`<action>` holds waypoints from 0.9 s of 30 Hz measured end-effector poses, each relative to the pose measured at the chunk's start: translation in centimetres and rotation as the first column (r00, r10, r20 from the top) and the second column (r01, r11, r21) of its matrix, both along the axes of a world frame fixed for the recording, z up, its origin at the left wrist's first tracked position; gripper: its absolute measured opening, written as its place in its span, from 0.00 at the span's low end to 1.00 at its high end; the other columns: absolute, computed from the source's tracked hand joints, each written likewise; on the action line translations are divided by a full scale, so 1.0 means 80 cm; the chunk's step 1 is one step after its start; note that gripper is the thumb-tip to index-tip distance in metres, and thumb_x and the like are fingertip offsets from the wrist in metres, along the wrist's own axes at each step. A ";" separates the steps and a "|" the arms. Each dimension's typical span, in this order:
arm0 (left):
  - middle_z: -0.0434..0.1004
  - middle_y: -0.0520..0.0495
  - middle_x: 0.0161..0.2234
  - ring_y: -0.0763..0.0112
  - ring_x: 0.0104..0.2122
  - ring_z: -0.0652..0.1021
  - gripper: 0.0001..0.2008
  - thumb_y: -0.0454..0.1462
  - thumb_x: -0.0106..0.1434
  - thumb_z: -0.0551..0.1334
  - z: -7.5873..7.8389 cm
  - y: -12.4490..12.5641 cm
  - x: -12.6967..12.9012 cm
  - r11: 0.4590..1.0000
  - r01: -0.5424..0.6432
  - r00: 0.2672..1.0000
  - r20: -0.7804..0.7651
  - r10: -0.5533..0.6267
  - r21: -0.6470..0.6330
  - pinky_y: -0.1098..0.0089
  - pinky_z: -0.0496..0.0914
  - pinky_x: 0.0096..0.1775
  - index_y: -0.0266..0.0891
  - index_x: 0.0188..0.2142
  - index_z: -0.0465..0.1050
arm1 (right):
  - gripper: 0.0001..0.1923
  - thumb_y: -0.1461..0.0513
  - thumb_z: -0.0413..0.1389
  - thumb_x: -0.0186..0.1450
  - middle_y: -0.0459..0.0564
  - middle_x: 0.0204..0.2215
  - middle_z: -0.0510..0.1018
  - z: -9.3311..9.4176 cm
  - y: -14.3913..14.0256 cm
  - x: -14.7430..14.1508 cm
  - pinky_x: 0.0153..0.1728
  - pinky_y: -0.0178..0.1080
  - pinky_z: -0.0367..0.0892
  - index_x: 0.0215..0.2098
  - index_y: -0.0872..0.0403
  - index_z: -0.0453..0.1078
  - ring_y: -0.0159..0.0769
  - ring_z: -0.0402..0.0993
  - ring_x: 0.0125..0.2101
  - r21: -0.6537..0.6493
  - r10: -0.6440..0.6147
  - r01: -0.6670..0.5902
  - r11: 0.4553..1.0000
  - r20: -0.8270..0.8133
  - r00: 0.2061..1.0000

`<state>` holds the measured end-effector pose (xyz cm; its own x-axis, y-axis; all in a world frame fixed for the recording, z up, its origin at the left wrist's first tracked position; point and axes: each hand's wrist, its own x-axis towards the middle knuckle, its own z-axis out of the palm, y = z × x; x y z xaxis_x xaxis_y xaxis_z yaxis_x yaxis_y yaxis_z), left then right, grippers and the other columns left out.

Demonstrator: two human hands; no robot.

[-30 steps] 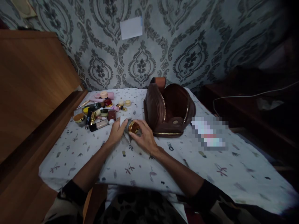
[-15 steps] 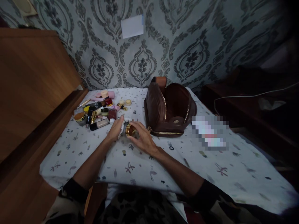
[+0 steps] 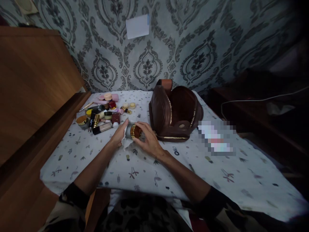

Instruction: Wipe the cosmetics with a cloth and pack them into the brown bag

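Hands (image 3: 152, 142) clasp a gold-banded jar (image 3: 132, 131), the left (image 3: 118, 135) holding white tissue (image 3: 126, 143) against it.

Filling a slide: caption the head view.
Left hand with white sheet and right hand hold a gold-banded jar near an open brown bag.

We've got room to slide back over the cloth (image 3: 145, 170), but the bag (image 3: 175, 114) blocks front-right and makeup (image 3: 107, 115) clogs front-left.
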<state>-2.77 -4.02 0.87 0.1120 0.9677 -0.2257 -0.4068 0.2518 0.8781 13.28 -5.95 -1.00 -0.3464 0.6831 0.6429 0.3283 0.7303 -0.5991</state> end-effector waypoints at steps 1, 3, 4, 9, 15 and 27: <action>0.83 0.44 0.33 0.60 0.40 0.82 0.22 0.52 0.60 0.65 0.000 0.000 0.001 1.000 -0.010 1.000 0.001 0.010 -0.015 0.66 0.75 0.43 0.33 0.39 0.77 | 0.29 0.60 0.57 0.65 0.58 0.56 0.67 0.000 0.000 0.000 0.58 0.53 0.64 0.63 0.49 0.59 0.46 0.64 0.58 0.000 0.000 0.000 1.000 -0.006 1.000; 0.83 0.44 0.33 0.60 0.39 0.82 0.22 0.52 0.60 0.64 0.000 0.001 0.002 0.999 -0.012 1.000 0.001 0.012 -0.031 0.66 0.75 0.42 0.34 0.39 0.76 | 0.28 0.60 0.57 0.65 0.57 0.56 0.67 0.000 0.000 0.001 0.58 0.52 0.64 0.62 0.49 0.60 0.46 0.65 0.57 0.008 0.014 -0.014 1.000 -0.013 1.000; 0.83 0.44 0.33 0.60 0.39 0.82 0.22 0.53 0.59 0.64 -0.001 0.001 0.002 1.000 -0.007 1.000 0.002 0.007 -0.025 0.66 0.75 0.42 0.34 0.38 0.76 | 0.27 0.60 0.57 0.65 0.57 0.55 0.67 0.000 0.000 0.001 0.58 0.51 0.64 0.62 0.49 0.60 0.45 0.65 0.57 0.012 0.023 -0.023 1.000 -0.014 1.000; 0.82 0.45 0.35 0.62 0.39 0.81 0.26 0.56 0.55 0.66 -0.005 0.004 -0.001 0.990 -0.030 0.995 -0.089 0.043 0.139 0.67 0.74 0.41 0.36 0.38 0.76 | 0.24 0.56 0.57 0.67 0.56 0.52 0.71 0.003 -0.004 0.000 0.56 0.51 0.66 0.60 0.49 0.63 0.45 0.68 0.54 -0.002 0.009 -0.009 1.000 -0.012 1.000; 0.79 0.46 0.30 0.65 0.31 0.78 0.28 0.60 0.57 0.62 -0.010 -0.001 -0.002 0.964 0.004 0.954 -0.292 0.076 0.265 0.69 0.71 0.33 0.36 0.36 0.75 | 0.22 0.51 0.55 0.66 0.56 0.45 0.75 0.011 -0.007 0.001 0.46 0.46 0.71 0.55 0.54 0.65 0.45 0.74 0.44 -0.181 -0.119 0.111 0.977 -0.038 0.992; 0.77 0.45 0.43 0.60 0.44 0.75 0.32 0.44 0.47 0.74 0.007 -0.013 -0.010 0.838 0.330 0.844 -0.534 -0.056 0.435 0.67 0.70 0.46 0.37 0.51 0.72 | 0.23 0.46 0.45 0.70 0.42 0.20 0.70 0.032 -0.006 0.007 0.29 0.35 0.62 0.49 0.54 0.66 0.36 0.71 0.23 -0.472 -0.223 0.199 0.859 0.006 0.975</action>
